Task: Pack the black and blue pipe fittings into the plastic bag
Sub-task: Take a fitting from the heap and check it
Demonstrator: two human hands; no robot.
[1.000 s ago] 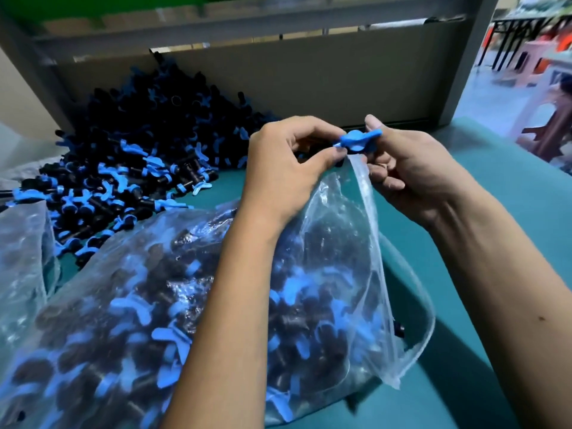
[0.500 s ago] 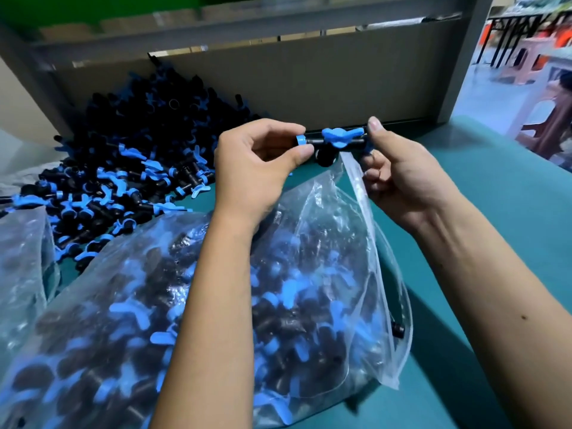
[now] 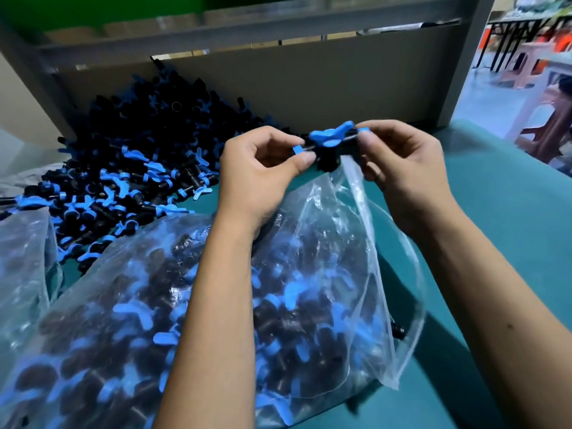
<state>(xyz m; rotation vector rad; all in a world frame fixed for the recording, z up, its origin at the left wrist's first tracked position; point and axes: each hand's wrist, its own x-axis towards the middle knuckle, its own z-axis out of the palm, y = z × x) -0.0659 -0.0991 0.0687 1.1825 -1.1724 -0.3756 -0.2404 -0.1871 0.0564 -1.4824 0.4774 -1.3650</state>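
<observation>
One black pipe fitting with a blue butterfly handle (image 3: 330,143) is held level between both hands, above the mouth of the bag. My left hand (image 3: 257,178) pinches its left end and my right hand (image 3: 402,171) pinches its right end. The right hand's lower fingers also hold up a strip of the clear plastic bag (image 3: 356,243). That bag lies on the teal table and holds several black and blue fittings. A big heap of loose fittings (image 3: 130,168) lies at the back left.
A grey board wall (image 3: 309,78) closes the back of the teal table (image 3: 501,212). A second filled clear bag (image 3: 21,258) lies at the left edge. One black fitting (image 3: 398,331) lies beside the bag's right side. Tables and stools stand beyond at the right.
The fitting has tilted so its right end sits higher and its left end lower. My left hand has shifted slightly, and both hands keep their hold on the fitting.
</observation>
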